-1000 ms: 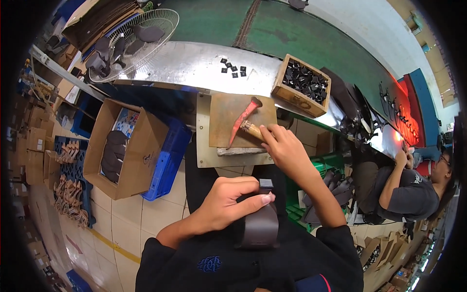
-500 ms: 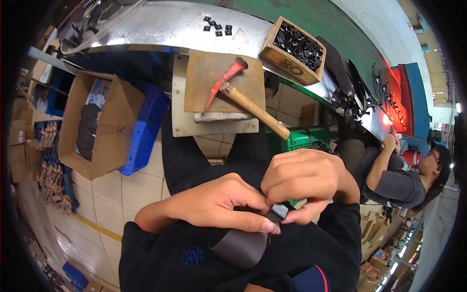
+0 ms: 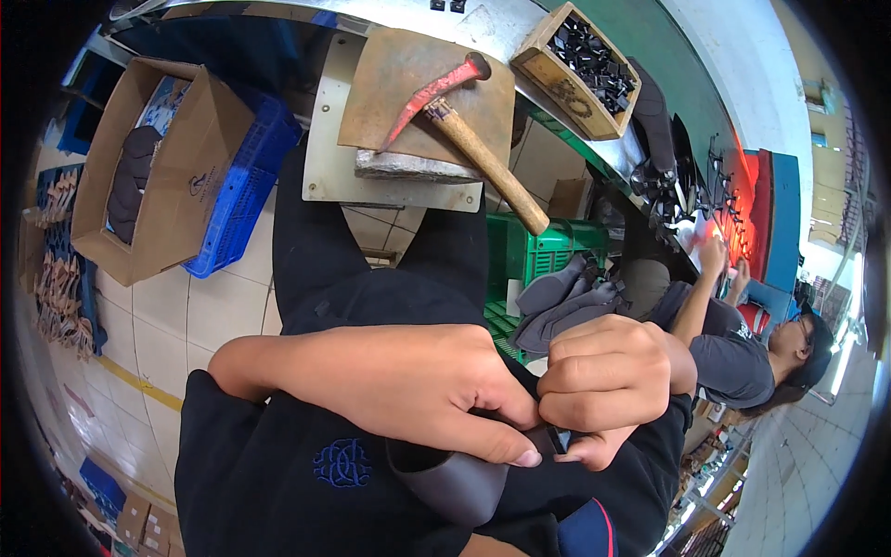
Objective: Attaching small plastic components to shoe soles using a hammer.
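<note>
Pinching the strap (image 3: 453, 485), left hand (image 3: 432, 395) prob steadied it while right hand (image 3: 608, 385) clamped its tip (image 3: 560, 439); hammer (image 3: 483, 158) overhung the near-right corner of the pad (image 3: 390, 79), seemingly for easy reach.

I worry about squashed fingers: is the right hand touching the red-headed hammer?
Apart. Head view: the green crate shows between the right hand and the red-headed hammer.

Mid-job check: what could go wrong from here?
The left hand holds the dark piece and the right hand the small black block; either grip might slip. The hammer lies with its handle past the tan board; a knock could drop it. The wooden box sits at the bench edge; a bump might spill it.
</note>
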